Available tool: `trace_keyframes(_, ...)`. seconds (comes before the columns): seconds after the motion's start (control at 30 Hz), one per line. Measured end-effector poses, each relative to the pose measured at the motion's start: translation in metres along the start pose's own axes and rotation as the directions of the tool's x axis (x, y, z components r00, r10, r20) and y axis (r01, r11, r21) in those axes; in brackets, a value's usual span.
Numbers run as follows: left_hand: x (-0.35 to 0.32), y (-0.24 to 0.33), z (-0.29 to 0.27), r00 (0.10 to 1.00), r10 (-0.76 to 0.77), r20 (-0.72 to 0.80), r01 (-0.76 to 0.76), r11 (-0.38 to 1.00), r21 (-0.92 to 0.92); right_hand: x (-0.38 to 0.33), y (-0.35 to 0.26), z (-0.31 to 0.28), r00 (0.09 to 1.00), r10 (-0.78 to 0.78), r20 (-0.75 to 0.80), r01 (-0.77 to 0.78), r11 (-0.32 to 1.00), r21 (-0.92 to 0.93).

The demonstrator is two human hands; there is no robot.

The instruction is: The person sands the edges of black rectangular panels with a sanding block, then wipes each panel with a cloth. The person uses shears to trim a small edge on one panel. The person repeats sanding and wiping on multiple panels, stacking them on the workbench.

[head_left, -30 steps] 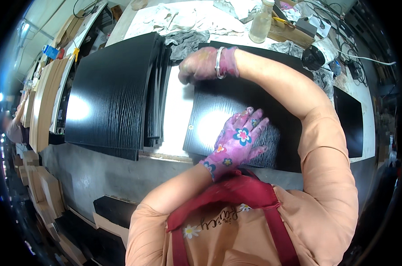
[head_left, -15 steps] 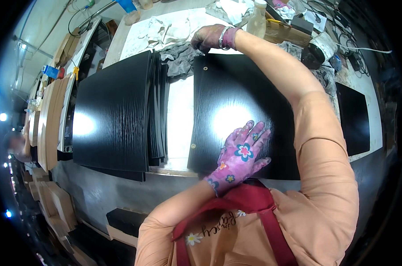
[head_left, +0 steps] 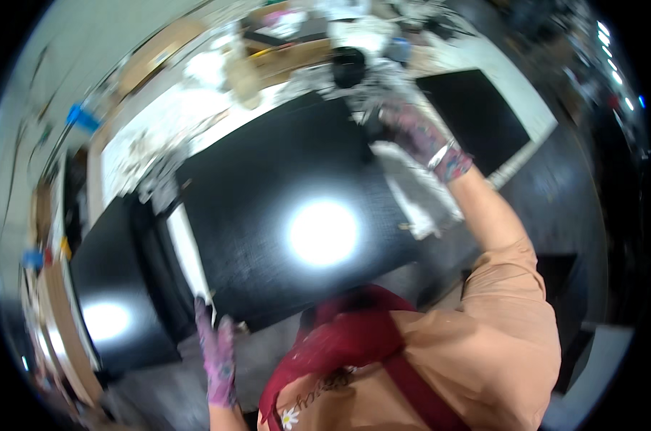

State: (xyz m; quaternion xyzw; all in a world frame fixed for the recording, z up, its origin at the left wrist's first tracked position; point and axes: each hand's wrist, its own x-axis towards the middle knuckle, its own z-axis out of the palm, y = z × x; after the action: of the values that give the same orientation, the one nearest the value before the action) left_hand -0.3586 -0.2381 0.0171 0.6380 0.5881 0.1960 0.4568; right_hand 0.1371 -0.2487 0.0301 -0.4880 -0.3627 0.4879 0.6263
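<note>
A wide black panel (head_left: 268,187) with a glossy wood-grain face lies on the work table in front of me, reflecting a bright lamp. My right hand (head_left: 415,136), in a stained floral glove with a band at the wrist, is at the panel's right far corner. Its fingers are curled at a small dark object (head_left: 374,123), blurred by motion and too unclear to name. My left hand (head_left: 219,355), in a pink-purple glove, is at the panel's near left corner with fingers stretched and apart. Whether its fingertips touch the edge, I cannot tell.
Left of the panel stands a stack of black panels (head_left: 110,280), with a grey rag (head_left: 160,176) behind it. A smaller black panel (head_left: 472,115) lies at the right. Farther back are a cloudy bottle (head_left: 243,82), a black container (head_left: 348,66) and a cardboard box (head_left: 286,63).
My right hand has moved from the panel's far left corner to its far right. My left hand has left the panel's middle for its near left corner. The view has turned right.
</note>
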Motion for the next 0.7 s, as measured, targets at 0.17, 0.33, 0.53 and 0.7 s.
trace_keyframes(0.17, 0.005, -0.020, -0.010, 0.983, -0.128, 0.132, 0.173, 0.885, -0.433, -0.147, 0.018, -0.027, 0.939, 0.331, -0.094, -0.295, 0.915, 0.276)
trace_keyframes(0.33, 0.029, -0.014, -0.022, 0.978, -0.203, 0.058, 0.211, 0.944, -0.253, -0.190, 0.025, 0.001, 0.911, 0.409, -0.043, -0.379, 0.876, 0.298)
trace_keyframes(0.53, 0.036, 0.031, -0.049, 0.917, -0.341, 0.208, 0.393, 0.862, -0.319, -0.189, 0.016, 0.001, 0.934, 0.356, -0.019, -0.337, 0.899, 0.280)
trace_keyframes(0.7, 0.063, -0.010, -0.040, 0.947, -0.082, 0.310, 0.198, 0.910, -0.364, -0.197, 0.018, -0.012, 0.934, 0.354, -0.048, -0.331, 0.909, 0.252)
